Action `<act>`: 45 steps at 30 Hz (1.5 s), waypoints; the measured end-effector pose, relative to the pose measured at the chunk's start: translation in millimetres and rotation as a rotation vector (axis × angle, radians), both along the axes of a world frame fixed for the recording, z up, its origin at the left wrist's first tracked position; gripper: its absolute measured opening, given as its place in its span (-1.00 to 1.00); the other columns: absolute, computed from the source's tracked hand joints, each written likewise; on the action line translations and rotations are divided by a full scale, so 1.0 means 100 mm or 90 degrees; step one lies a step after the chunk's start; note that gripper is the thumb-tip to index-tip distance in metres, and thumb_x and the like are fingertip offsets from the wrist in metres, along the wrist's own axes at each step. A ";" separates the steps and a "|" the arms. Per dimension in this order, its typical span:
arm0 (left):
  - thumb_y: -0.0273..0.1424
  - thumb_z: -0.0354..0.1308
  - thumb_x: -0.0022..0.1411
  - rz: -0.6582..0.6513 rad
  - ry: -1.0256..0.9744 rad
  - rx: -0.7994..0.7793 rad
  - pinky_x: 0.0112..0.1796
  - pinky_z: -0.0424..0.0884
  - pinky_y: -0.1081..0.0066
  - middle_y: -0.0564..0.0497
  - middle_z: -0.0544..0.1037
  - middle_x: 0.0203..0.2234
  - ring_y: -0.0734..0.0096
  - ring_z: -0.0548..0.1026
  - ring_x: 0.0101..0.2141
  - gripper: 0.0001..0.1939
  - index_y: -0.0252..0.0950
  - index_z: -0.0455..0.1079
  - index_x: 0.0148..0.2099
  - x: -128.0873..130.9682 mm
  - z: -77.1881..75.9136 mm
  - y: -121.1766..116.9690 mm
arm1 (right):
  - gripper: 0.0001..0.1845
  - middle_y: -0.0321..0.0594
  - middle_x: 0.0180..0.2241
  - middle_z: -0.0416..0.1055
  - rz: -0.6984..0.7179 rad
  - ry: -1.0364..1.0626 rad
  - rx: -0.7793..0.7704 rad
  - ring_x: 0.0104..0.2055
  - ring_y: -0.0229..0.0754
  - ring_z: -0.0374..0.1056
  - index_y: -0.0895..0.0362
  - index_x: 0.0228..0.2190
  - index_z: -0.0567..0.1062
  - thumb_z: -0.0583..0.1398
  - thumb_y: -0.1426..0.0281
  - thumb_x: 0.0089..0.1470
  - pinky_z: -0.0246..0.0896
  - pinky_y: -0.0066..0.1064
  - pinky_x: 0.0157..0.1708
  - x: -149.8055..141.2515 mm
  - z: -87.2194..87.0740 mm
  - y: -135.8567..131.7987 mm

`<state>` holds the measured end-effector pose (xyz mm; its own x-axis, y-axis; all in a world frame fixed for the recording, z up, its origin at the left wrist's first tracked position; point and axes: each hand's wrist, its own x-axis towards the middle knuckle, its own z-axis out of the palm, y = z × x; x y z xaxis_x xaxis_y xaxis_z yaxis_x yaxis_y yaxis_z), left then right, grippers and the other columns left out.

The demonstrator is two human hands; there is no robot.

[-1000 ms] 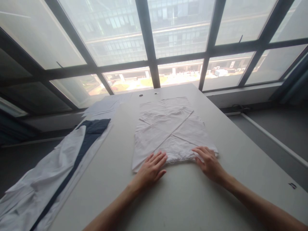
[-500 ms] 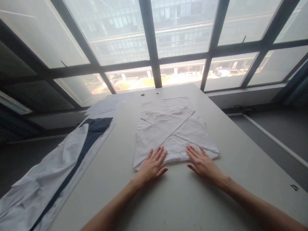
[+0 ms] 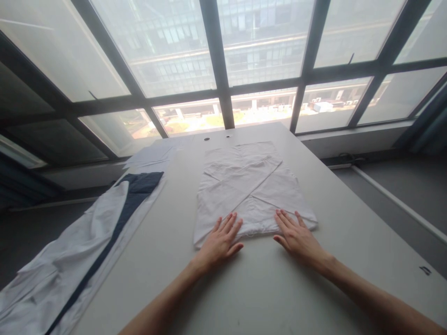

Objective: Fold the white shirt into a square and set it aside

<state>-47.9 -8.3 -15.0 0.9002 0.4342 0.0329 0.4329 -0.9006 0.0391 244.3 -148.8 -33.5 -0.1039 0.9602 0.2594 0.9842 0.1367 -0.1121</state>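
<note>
A folded white garment (image 3: 244, 186) lies flat on the white table (image 3: 167, 260), with crossing diagonal folds over its upper face. My left hand (image 3: 222, 237) rests on its near left edge, fingers stretched out and thumb pointing right. On the near right edge lies my right hand (image 3: 295, 235), also flat with the fingers extended. Neither hand grips the cloth. Between the two hands the near edge shows some loose threads.
White and dark navy fabric (image 3: 87, 237) drapes over the table's left side. Beyond it lie white sheets (image 3: 150, 153), of paper or cloth. Two round holes are at the far end, below large windows (image 3: 258, 42). A small dark mark (image 3: 425, 270) sits at the right.
My right hand has slid slightly to the right along the garment's near edge. My left hand and the garment stay almost in place.
</note>
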 end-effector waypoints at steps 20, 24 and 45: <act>0.03 -0.18 0.47 0.007 -0.022 0.002 0.32 -0.03 -0.01 -0.21 0.06 0.41 0.10 -0.05 0.41 -0.30 -0.23 -0.02 0.48 0.00 -0.04 0.01 | -0.31 -0.05 0.43 -0.07 0.027 0.152 -0.039 0.47 0.02 -0.26 -0.02 0.40 -0.02 0.06 0.30 0.33 -0.23 0.24 0.34 0.31 0.06 0.02; 0.02 -0.18 0.47 0.009 -0.022 -0.001 0.31 -0.01 -0.01 -0.20 0.07 0.41 0.10 -0.04 0.40 -0.30 -0.24 0.00 0.47 0.00 -0.02 0.01 | -0.39 -0.06 0.40 0.01 0.005 0.178 -0.008 0.46 0.00 -0.19 -0.02 0.37 0.09 0.02 0.28 0.35 -0.23 0.22 0.35 0.33 0.10 0.03; -0.39 -0.02 0.48 -0.063 -0.186 -0.122 0.31 0.13 0.00 -0.10 0.26 0.33 0.18 0.10 0.37 -0.49 -0.18 0.14 0.42 -0.15 0.08 0.12 | -0.64 -0.07 0.13 0.41 0.133 0.242 0.108 0.23 -0.03 0.26 0.04 0.03 0.49 0.07 0.52 0.29 0.21 -0.04 0.19 0.23 0.21 0.03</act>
